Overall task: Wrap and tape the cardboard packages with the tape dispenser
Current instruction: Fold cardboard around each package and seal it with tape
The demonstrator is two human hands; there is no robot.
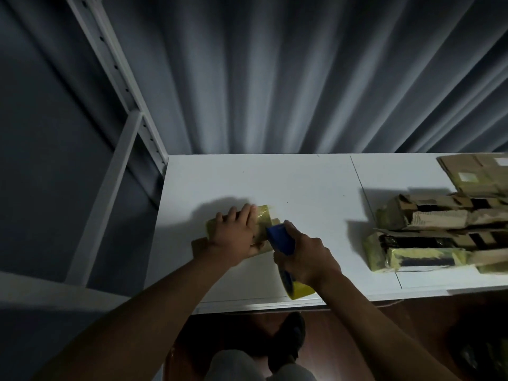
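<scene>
- Head view: a white desk (pixel 302 182) runs across the middle of the picture, with grey pleated curtains (pixel 275 78) behind it and a white metal shelf frame (pixel 121 86) at its left end.
- A small cardboard package (pixel 262 218), partly covered in yellowish tape, lies flat on the desk's left half, near the front edge.
- The left hand (pixel 236 232) lies on top of the package, fingers stretched forward and pressing it down; this grip is flat and wide, not curled round the package.
- The right hand (pixel 305 257) is wrapped round the handle of the blue tape dispenser (pixel 280 237); its grip is closed on that tool.
- The dispenser's front end touches the package's right side, just beside the left hand's thumb.
- The dispenser's yellow tape roll (pixel 298 291) sticks out below the right wrist, over the desk's front edge.
- A pile of cardboard packages (pixel 428 235) with yellowish tape and dark patches sits on the desk's right side, well apart from the hands.
- Flat cardboard pieces (pixel 475 171) lie behind that pile, at the far right.
- Below the desk edge a dark shoe (pixel 291 339) stands on a brownish floor (pixel 384 325).
</scene>
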